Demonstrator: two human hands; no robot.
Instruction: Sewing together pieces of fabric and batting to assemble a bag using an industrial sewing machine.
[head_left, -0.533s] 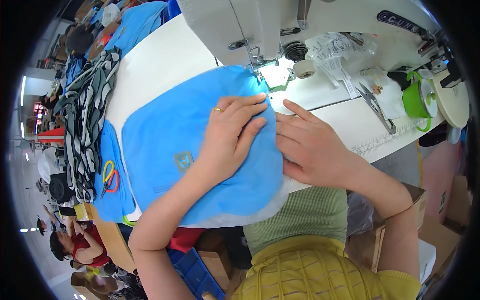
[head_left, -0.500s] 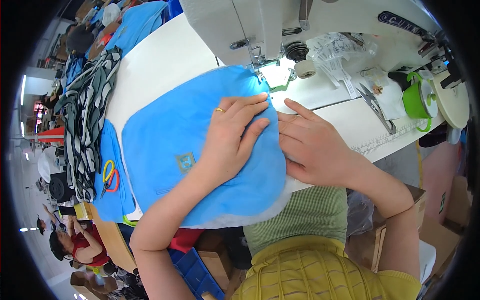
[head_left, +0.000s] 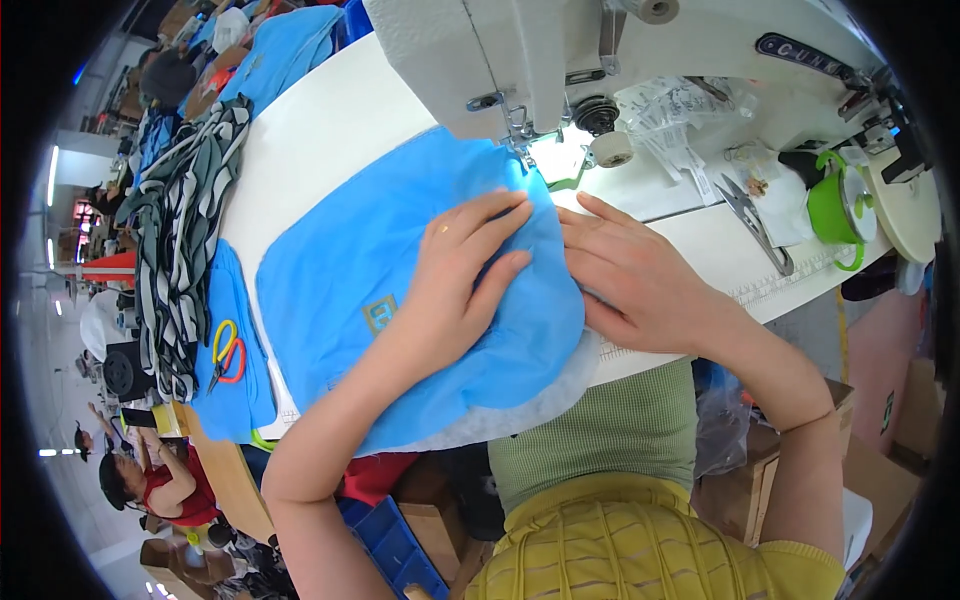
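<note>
A large, rounded panel of bright blue cloth with a pale, thin backing is lying on the white sewing table, its far corner sitting beneath the metal presser foot of a white sewing machine. The left hand is resting palm-down on the panel — fingers extended close together, thumb standing a little apart, nothing clasped. The right hand is touching the panel's right edge with its fingers stretched toward the left hand; whether it is pinching the cloth cannot be told. A small, square, gold-toned patch is showing on the panel beside the left forearm. To the left, small scissors with yellow and red handles are lying on a separate blue cloth piece. To the right, a lidded green cup is standing near a long grey metal tool.
</note>
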